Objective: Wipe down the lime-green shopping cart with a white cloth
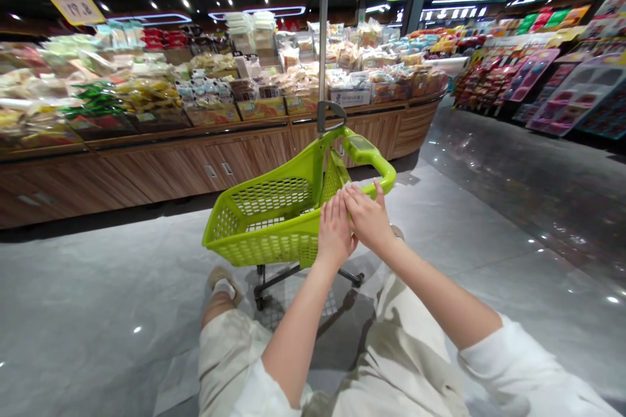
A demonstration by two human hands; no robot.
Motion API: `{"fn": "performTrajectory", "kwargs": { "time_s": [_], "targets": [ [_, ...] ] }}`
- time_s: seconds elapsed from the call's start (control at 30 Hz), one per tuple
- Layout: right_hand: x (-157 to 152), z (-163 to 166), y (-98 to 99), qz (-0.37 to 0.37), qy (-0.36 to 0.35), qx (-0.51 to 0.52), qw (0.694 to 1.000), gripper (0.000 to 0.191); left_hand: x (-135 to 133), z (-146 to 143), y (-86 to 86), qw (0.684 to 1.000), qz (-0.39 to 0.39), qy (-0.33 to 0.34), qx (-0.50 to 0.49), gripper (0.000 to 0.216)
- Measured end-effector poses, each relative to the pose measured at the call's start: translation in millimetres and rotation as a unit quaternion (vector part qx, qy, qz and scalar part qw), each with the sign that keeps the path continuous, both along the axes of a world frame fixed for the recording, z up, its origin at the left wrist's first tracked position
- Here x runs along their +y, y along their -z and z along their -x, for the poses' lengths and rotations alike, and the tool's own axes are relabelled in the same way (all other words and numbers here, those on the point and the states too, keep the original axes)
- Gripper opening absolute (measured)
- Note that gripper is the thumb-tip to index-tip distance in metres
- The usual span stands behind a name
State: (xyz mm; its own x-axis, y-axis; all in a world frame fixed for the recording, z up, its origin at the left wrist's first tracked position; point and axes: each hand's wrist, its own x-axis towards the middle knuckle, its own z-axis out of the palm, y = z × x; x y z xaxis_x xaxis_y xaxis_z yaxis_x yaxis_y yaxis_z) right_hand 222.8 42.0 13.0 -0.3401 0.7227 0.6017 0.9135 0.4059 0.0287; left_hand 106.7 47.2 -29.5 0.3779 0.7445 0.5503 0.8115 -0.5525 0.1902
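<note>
A lime-green plastic shopping cart [267, 244] with perforated basket walls stands in front of me, turned sideways. My left hand [335, 229] is on the near side rim of the basket, its fingers bent over the edge. Close against it, my right hand [368, 214] also grips the rim, just short of the cart's looped handle [388, 172]. One finger of the right hand sticks up beside the handle. Something small and whitish shows at the fingertips; I cannot make out what it is. The undersides of both hands are hidden.
A grey pole [323, 39] with a dark bracket rises from the cart's far side. Behind it runs a long wood-panelled counter [195, 166] stacked with packaged food, with a price sign [75, 6] above. Display racks [577, 88] stand at the right. The glossy grey floor [98, 300] reflects lights.
</note>
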Motion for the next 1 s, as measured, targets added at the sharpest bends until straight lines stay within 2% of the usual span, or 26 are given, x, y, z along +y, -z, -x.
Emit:
{"fn": "performTrajectory", "kwargs": {
  "time_s": [0.1,0.17,0.23,0.3,0.37,0.47,0.53,0.6,0.67,0.73,0.8,0.87,1.0],
  "targets": [
    [0.7,-43.9,-13.4,-0.001,-0.036,-0.031,0.999,0.050,-1.6,-0.2,1.3,1.000,-0.015,-0.001,0.002,0.082],
    [4.3,-78.7,-22.8,-0.013,-0.009,-0.021,1.000,0.052,-3.6,-2.0,1.3,1.000,-0.019,-0.001,-0.007,0.082],
    [8.5,-98.0,-27.9,-0.029,0.041,0.010,0.999,0.052,-5.9,-5.5,1.1,1.000,-0.019,0.002,-0.023,0.083],
    [10.9,-92.7,-26.3,-0.037,0.074,0.031,0.996,0.050,-7.9,-9.6,1.3,0.999,-0.014,0.005,-0.043,0.086],
    [9.7,-66.3,-18.9,-0.037,0.081,0.033,0.995,0.048,-9.5,-12.5,1.8,0.998,-0.006,0.008,-0.056,0.088],
    [2.0,-19.6,-5.7,-0.024,0.053,0.006,0.998,0.043,-11.2,-12.9,2.3,0.999,0.005,0.010,-0.045,0.091],
    [-4.1,-7.5,-2.3,-0.015,0.019,-0.017,1.000,0.043,-12.3,-11.1,1.8,1.000,0.010,0.006,-0.029,0.094],
    [-8.4,-19.8,-5.1,-0.008,-0.025,-0.037,0.999,0.047,-13.7,-9.1,1.2,1.000,0.008,-0.001,-0.018,0.092],
    [-10.1,-49.8,-11.9,-0.009,-0.047,-0.040,0.998,0.054,-14.7,-7.8,1.2,1.000,0.001,-0.005,-0.009,0.089],
    [-9.1,-82.0,-18.4,-0.025,-0.018,-0.017,0.999,0.057,-15.0,-7.5,2.6,1.000,-0.010,-0.003,-0.006,0.090],
    [-6.5,-100.3,-20.0,-0.047,0.034,0.022,0.998,0.057,-14.0,-7.7,5.6,1.000,-0.019,0.007,-0.002,0.090],
    [-4.3,-96.4,-14.5,-0.059,0.068,0.050,0.995,0.057,-12.0,-7.9,9.3,1.000,-0.025,0.018,0.007,0.088],
    [-8.9,-45.0,7.6,-0.049,0.053,0.040,0.997,0.057,-8.4,-7.3,15.3,0.999,-0.029,0.030,0.027,0.086]
  ]
}}
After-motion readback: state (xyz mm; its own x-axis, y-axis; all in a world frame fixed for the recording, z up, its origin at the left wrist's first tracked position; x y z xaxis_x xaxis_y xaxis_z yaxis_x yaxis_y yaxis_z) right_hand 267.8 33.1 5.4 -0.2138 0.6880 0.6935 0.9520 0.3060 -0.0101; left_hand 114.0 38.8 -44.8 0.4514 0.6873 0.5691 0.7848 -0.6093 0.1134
